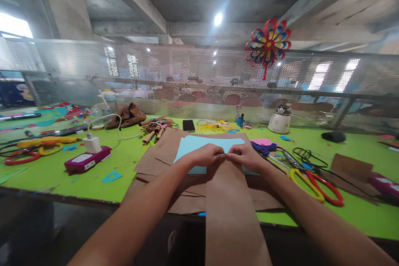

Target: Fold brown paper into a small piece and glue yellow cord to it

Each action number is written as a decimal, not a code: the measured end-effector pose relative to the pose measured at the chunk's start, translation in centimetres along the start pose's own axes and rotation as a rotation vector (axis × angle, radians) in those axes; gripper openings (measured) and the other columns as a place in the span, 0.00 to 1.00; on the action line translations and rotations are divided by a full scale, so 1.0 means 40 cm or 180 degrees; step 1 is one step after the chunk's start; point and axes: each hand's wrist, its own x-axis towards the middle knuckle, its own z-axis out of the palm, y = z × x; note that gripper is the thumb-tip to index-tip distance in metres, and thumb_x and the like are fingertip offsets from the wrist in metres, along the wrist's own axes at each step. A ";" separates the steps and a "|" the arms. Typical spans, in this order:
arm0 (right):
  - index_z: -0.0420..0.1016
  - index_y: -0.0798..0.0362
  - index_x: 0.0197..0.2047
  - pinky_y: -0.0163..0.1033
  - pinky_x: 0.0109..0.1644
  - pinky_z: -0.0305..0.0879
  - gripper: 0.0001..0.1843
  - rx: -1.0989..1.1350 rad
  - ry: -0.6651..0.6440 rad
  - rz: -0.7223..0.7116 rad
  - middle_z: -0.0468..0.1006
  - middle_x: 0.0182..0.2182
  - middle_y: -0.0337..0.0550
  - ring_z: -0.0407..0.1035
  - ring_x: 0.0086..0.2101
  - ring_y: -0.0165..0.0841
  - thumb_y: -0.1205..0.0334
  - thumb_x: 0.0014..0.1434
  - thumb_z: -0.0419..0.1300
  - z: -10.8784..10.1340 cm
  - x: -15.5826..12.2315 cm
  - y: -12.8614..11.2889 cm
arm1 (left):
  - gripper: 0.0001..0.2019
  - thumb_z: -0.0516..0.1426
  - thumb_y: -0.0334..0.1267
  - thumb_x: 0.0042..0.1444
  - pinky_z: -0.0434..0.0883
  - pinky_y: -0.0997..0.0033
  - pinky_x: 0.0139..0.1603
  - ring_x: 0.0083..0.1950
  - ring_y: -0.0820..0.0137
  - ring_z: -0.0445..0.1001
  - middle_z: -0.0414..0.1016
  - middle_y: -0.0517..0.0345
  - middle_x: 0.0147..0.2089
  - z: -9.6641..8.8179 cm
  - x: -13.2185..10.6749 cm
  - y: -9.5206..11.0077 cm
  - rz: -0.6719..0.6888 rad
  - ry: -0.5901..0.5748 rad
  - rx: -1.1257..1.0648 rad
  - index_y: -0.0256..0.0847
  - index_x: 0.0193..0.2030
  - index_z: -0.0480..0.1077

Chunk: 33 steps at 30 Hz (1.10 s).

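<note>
A long strip of brown paper [232, 212] runs from the table down over its front edge towards me. At its far end my left hand [209, 154] pinches the edge, thumb and fingers pressed together. Close beside it, almost touching, my right hand [245, 155] pinches the same edge. Under both hands lies light blue paper [190, 147], partly hidden by the hands and the strip. Below that is a spread of larger brown paper sheets [165, 145], some folded or overlapping.
Right are red-and-yellow-handled scissors [324, 189], a blue glue gun [264, 147], a black cord [308, 158] and a white jar [279, 120]. Left stands a purple power strip [89, 160] with a white charger [92, 144]. A phone [188, 125] and rolled brown paper pieces [156, 131] lie behind.
</note>
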 end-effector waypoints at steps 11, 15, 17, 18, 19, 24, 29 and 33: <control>0.74 0.57 0.27 0.31 0.25 0.54 0.18 0.0258 -0.0171 -0.0013 0.70 0.19 0.38 0.61 0.22 0.26 0.50 0.52 0.57 -0.013 -0.004 -0.020 | 0.15 0.47 0.44 0.57 0.58 0.78 0.29 0.29 0.76 0.61 0.67 0.61 0.28 -0.008 -0.008 -0.012 0.0079 -0.0171 -0.0423 0.36 0.33 0.68; 0.72 0.57 0.25 0.31 0.23 0.52 0.19 0.0527 -0.0101 0.0173 0.68 0.17 0.36 0.59 0.19 0.25 0.47 0.50 0.59 -0.013 0.000 -0.008 | 0.15 0.48 0.45 0.57 0.57 0.78 0.30 0.29 0.76 0.60 0.66 0.62 0.27 -0.013 -0.007 -0.025 0.0058 -0.0140 -0.0318 0.36 0.33 0.68; 0.71 0.57 0.24 0.31 0.22 0.53 0.20 0.0737 -0.0141 0.0295 0.67 0.15 0.35 0.58 0.18 0.24 0.46 0.48 0.60 -0.016 0.000 0.000 | 0.15 0.48 0.45 0.57 0.56 0.78 0.29 0.28 0.76 0.58 0.63 0.63 0.25 -0.018 -0.007 -0.030 0.0059 -0.0116 -0.0175 0.36 0.31 0.68; 0.70 0.57 0.24 0.31 0.22 0.53 0.20 0.0848 -0.0161 0.0342 0.67 0.15 0.35 0.59 0.17 0.24 0.45 0.48 0.60 -0.018 0.000 0.004 | 0.15 0.48 0.46 0.57 0.55 0.78 0.28 0.27 0.76 0.57 0.62 0.64 0.24 -0.020 -0.007 -0.032 0.0051 -0.0110 -0.0141 0.36 0.31 0.68; 0.69 0.57 0.24 0.31 0.22 0.54 0.20 0.0949 -0.0174 0.0374 0.67 0.14 0.35 0.59 0.17 0.25 0.45 0.47 0.60 -0.021 -0.001 0.007 | 0.16 0.48 0.46 0.57 0.55 0.78 0.28 0.27 0.76 0.56 0.61 0.64 0.24 -0.021 -0.008 -0.034 0.0040 -0.0109 -0.0138 0.36 0.30 0.67; 0.69 0.57 0.24 0.32 0.23 0.56 0.21 0.1089 -0.0086 0.0392 0.67 0.14 0.35 0.62 0.16 0.26 0.45 0.47 0.60 -0.037 -0.001 0.023 | 0.18 0.48 0.49 0.56 0.55 0.78 0.27 0.26 0.77 0.57 0.62 0.64 0.23 -0.022 -0.011 -0.047 -0.0104 -0.0026 -0.0287 0.36 0.30 0.67; 0.67 0.56 0.22 0.32 0.22 0.55 0.20 0.1062 0.0197 0.0432 0.66 0.13 0.34 0.60 0.16 0.25 0.45 0.47 0.61 -0.048 0.001 0.031 | 0.18 0.47 0.50 0.56 0.58 0.77 0.26 0.23 0.77 0.60 0.63 0.63 0.21 -0.031 -0.016 -0.067 -0.0214 -0.0034 -0.0708 0.36 0.26 0.63; 0.71 0.57 0.27 0.35 0.28 0.61 0.22 0.1681 0.0422 0.0392 0.71 0.19 0.40 0.64 0.22 0.28 0.43 0.51 0.57 -0.062 -0.001 0.012 | 0.18 0.49 0.52 0.55 0.58 0.77 0.25 0.22 0.77 0.60 0.62 0.64 0.20 -0.044 -0.026 -0.062 -0.0209 -0.0026 -0.1296 0.37 0.28 0.62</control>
